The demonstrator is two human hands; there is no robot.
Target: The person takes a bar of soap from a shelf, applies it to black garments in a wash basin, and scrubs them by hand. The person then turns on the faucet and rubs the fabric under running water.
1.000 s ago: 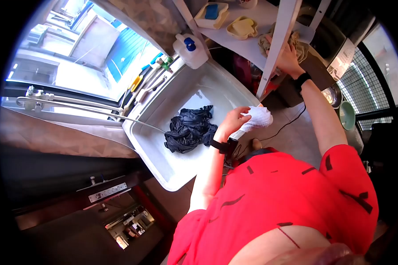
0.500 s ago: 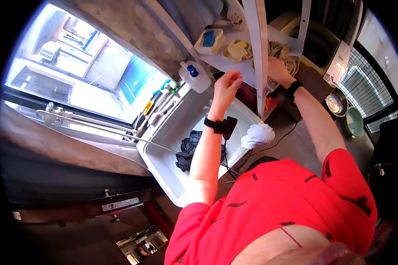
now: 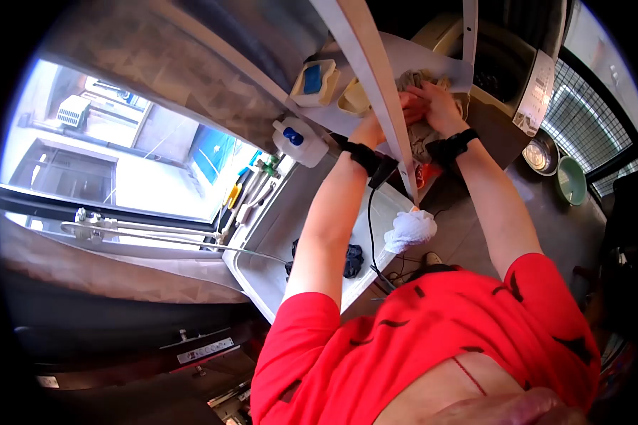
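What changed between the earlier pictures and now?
The left hand moved from beside the white cloth over to the shelf, joining the right hand at the beige cloth. Its grip is unclear. The right hand stayed there, the white cloth at the sink's edge, the black cloth inside.

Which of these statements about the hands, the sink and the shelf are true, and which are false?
1. The left hand and the right hand are both at the beige cloth on the shelf. True.
2. The black cloth hangs from the post. False: it lies in the sink.
3. A blue block lies in a cream tray. True.
4. The green bowl is inside the sink. False: it is beside the metal bowl, off to the right.
5. The white jug has a blue cap. True.
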